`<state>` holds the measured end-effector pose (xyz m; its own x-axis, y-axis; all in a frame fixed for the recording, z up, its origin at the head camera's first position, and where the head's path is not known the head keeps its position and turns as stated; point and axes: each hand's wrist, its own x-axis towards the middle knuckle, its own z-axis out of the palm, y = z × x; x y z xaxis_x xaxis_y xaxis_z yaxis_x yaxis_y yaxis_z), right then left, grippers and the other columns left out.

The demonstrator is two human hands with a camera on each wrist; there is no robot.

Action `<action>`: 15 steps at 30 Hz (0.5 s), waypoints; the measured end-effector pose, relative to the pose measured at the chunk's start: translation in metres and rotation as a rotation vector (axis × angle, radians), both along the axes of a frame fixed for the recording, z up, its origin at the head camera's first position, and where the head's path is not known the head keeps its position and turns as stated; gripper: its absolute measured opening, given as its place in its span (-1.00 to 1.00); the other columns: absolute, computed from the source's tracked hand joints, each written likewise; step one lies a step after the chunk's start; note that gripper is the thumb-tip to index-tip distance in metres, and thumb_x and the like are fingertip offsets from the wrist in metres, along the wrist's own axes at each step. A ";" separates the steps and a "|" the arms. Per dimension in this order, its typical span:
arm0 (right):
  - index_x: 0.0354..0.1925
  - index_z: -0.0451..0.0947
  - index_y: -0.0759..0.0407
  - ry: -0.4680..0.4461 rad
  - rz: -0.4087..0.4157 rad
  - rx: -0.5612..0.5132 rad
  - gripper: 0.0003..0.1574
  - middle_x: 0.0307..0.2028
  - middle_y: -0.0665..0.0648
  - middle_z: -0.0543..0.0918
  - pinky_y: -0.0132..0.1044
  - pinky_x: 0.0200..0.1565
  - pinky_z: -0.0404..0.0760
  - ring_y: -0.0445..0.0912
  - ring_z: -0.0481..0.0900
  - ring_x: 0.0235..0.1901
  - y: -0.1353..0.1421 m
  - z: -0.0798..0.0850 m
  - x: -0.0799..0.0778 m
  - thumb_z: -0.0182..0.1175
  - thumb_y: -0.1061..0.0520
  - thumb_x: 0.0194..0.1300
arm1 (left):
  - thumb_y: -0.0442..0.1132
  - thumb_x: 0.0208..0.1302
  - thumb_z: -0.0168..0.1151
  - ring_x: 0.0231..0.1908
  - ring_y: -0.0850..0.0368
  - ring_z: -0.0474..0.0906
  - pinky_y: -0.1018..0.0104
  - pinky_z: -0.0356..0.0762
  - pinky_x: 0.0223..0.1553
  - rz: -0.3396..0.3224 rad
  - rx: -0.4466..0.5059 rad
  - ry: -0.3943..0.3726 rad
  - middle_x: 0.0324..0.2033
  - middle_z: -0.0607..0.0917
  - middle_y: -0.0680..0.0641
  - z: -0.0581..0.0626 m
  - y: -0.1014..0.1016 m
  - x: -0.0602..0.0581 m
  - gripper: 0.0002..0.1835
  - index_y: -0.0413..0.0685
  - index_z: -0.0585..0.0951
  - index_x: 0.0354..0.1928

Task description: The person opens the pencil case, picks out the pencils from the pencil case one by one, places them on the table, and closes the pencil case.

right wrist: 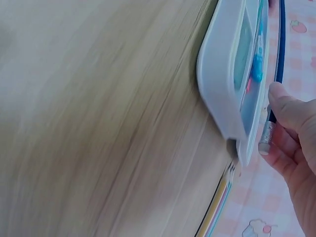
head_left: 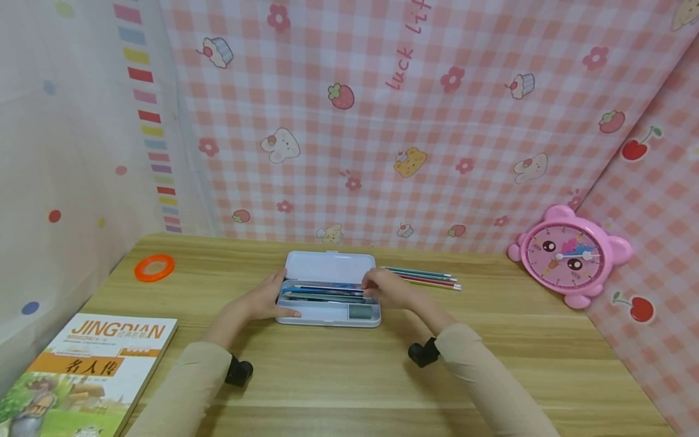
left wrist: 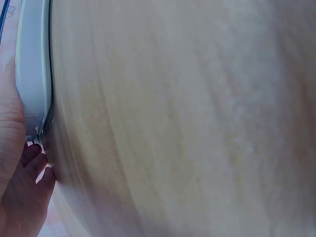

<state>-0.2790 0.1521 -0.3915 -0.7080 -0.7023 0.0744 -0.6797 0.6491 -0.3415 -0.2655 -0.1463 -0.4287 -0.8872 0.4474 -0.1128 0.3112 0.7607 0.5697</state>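
A white pencil case (head_left: 317, 312) lies open on the table, its lid (head_left: 330, 266) tipped back. My left hand (head_left: 266, 297) grips its left end, the thumb over the front corner and the other fingers at the side. Over the right end, my right hand (head_left: 389, 289) pinches a dark blue pencil (right wrist: 281, 44) near its white eraser tip, as the right wrist view shows. Several pencils and pens (head_left: 322, 297) lie lengthwise in the case, a light blue pen (right wrist: 257, 64) among them. A grey-green block (head_left: 360, 312) fills the small front-right compartment.
Several coloured pencils (head_left: 437, 278) lie on the table right of the case. An orange ring (head_left: 143, 276) is at the back left, a book (head_left: 93, 376) at the front left. A pink alarm clock (head_left: 568, 255) stands at the right against the checked cloth (head_left: 382, 200).
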 end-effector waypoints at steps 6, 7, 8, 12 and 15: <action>-0.37 0.48 0.32 0.090 -0.003 0.024 -0.96 -0.43 0.18 0.55 -0.34 -0.34 0.48 -0.12 0.42 -0.41 0.016 -0.001 -0.002 0.15 0.31 0.20 | 0.11 -0.01 0.34 0.34 -0.35 -0.10 -0.15 -0.04 0.33 -0.002 0.003 0.013 0.32 -0.03 -0.49 0.002 0.001 0.000 0.19 -0.51 -0.16 0.34; -0.38 0.47 0.31 0.107 -0.002 0.021 -0.96 -0.44 0.17 0.54 -0.33 -0.33 0.47 -0.11 0.41 -0.41 0.019 -0.002 -0.003 0.15 0.32 0.19 | 0.11 -0.01 0.34 0.34 -0.35 -0.10 -0.15 -0.04 0.33 -0.002 0.002 0.012 0.32 -0.02 -0.49 0.002 0.001 0.000 0.19 -0.51 -0.16 0.33; -0.38 0.46 0.31 0.128 -0.002 0.019 -0.95 -0.45 0.16 0.53 -0.31 -0.33 0.47 -0.11 0.42 -0.41 0.023 -0.003 -0.004 0.16 0.32 0.18 | 0.11 -0.01 0.34 0.34 -0.36 -0.09 -0.16 -0.04 0.33 -0.003 0.002 0.012 0.32 -0.02 -0.49 0.002 0.001 0.000 0.19 -0.51 -0.16 0.33; -0.35 0.45 0.29 0.164 -0.041 0.039 -0.95 -0.42 0.14 0.53 -0.23 -0.27 0.51 -0.08 0.47 -0.36 0.038 -0.003 -0.006 0.16 0.32 0.18 | 0.11 0.00 0.34 0.34 -0.37 -0.11 -0.17 -0.05 0.32 -0.008 0.001 0.010 0.32 -0.03 -0.50 0.002 0.001 0.000 0.19 -0.51 -0.17 0.33; -0.32 0.46 0.28 0.164 -0.074 0.067 -0.94 -0.38 0.13 0.54 -0.21 -0.24 0.54 -0.06 0.51 -0.32 0.050 -0.002 -0.006 0.15 0.30 0.20 | 0.10 0.00 0.34 0.34 -0.36 -0.11 -0.16 -0.05 0.33 -0.007 0.004 0.013 0.32 -0.04 -0.50 0.000 0.000 -0.001 0.18 -0.51 -0.17 0.33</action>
<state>-0.2852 0.2023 -0.3934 -0.7400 -0.6562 0.1475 -0.6724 0.7169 -0.1842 -0.2665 -0.1463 -0.4283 -0.8852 0.4545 -0.0994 0.3242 0.7559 0.5688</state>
